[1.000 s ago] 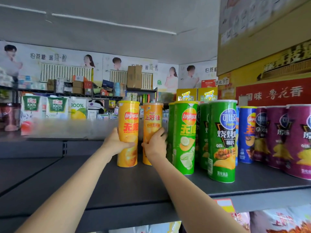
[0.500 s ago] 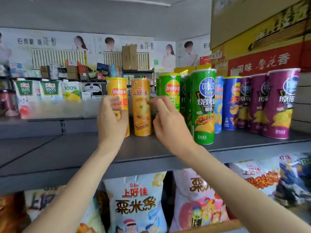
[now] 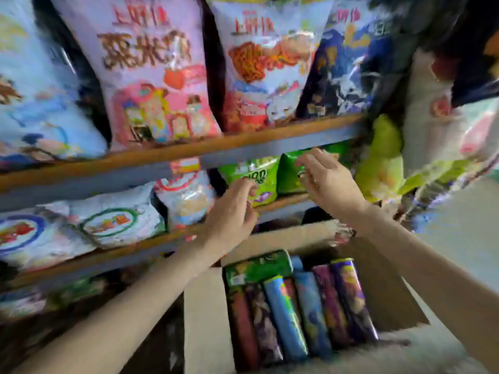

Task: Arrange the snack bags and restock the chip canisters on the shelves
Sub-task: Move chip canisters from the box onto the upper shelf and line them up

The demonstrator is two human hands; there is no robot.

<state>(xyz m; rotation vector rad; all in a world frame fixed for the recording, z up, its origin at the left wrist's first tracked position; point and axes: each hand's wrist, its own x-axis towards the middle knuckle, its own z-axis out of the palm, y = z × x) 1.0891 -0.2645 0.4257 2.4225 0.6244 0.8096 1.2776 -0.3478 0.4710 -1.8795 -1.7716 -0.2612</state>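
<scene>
Both bare arms reach forward and up from the bottom of the blurred head view toward a middle shelf (image 3: 270,205). The left hand (image 3: 232,211) hovers with fingers loosely curled, its fingertips at the lower edge of a green snack bag (image 3: 253,176); whether they actually touch it cannot be told. The right hand (image 3: 328,179) is spread and relaxed in front of a second green bag (image 3: 290,171), holding nothing. The two hands are near each other but apart.

The green bags stand upright side by side at the shelf's front edge. On the shelf above (image 3: 162,157), larger snack bags stand upright, among them a pink bag (image 3: 151,76) and a dark blue bag (image 3: 343,66).

Below the hands, an open cardboard box (image 3: 388,300) sits on the floor. Chip canisters (image 3: 297,314) lie on their sides inside it, packed parallel, long axes running toward the shelves, with a green canister (image 3: 259,267) lying crosswise at their far ends.
</scene>
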